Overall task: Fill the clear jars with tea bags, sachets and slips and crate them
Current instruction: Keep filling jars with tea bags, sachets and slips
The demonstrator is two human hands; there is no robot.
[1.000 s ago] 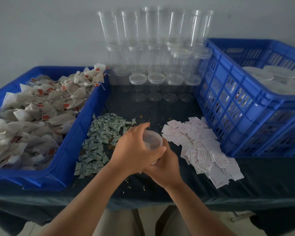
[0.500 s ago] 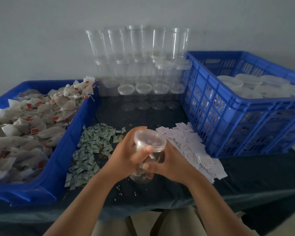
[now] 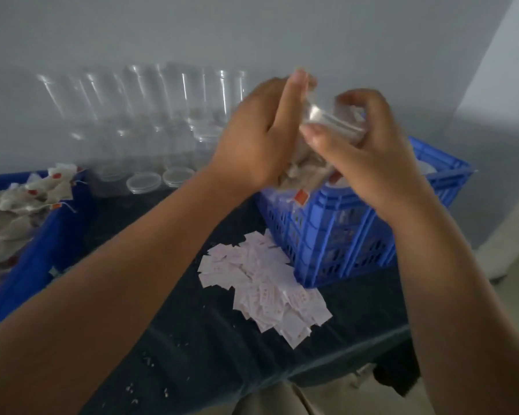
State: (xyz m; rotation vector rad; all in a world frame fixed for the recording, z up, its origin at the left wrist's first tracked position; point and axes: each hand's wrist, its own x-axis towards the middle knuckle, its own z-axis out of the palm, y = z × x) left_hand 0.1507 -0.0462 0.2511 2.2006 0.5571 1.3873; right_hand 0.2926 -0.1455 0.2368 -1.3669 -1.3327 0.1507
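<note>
The left grip (image 3: 261, 139) and right grip (image 3: 369, 157) are both clamping the blurred, filled jar (image 3: 307, 166) between them. The right is curling over its lid (image 3: 333, 122). The blue crate (image 3: 357, 223) is sitting just below both grips.

Slips (image 3: 264, 283) left of crate (image 3: 357, 223)
</note>
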